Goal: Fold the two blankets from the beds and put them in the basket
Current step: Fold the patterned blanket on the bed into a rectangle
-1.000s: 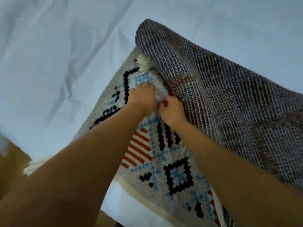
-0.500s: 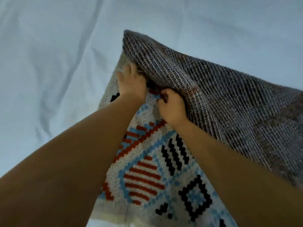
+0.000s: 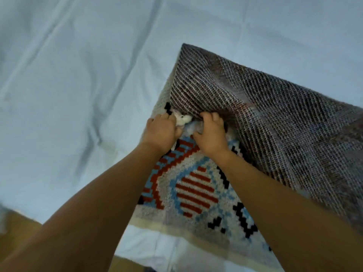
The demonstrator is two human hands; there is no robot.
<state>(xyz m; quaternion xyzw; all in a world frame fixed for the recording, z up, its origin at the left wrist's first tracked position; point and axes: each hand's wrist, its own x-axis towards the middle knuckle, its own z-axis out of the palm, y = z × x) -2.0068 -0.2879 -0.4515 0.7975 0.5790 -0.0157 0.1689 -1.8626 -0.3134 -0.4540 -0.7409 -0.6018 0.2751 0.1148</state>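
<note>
A woven blanket point(image 3: 196, 193) with red, blue and black patterns lies on the bed. Part of it is folded over, and the grey striped underside point(image 3: 275, 118) faces up. My left hand point(image 3: 161, 132) grips the blanket's edge by a white tassel point(image 3: 182, 119). Right beside it, my right hand point(image 3: 210, 134) is closed on bunched fabric under the lifted flap. Both hands sit close together at the fold. No basket and no second blanket are in view.
A pale blue, wrinkled bedsheet point(image 3: 78, 95) covers the bed all around the blanket. A strip of brown floor point(image 3: 17, 226) shows at the lower left past the bed's edge.
The view has shifted, so the blanket sits further right and lower. My hands have stayed together at the fold, and the white tassel shows again between them.
</note>
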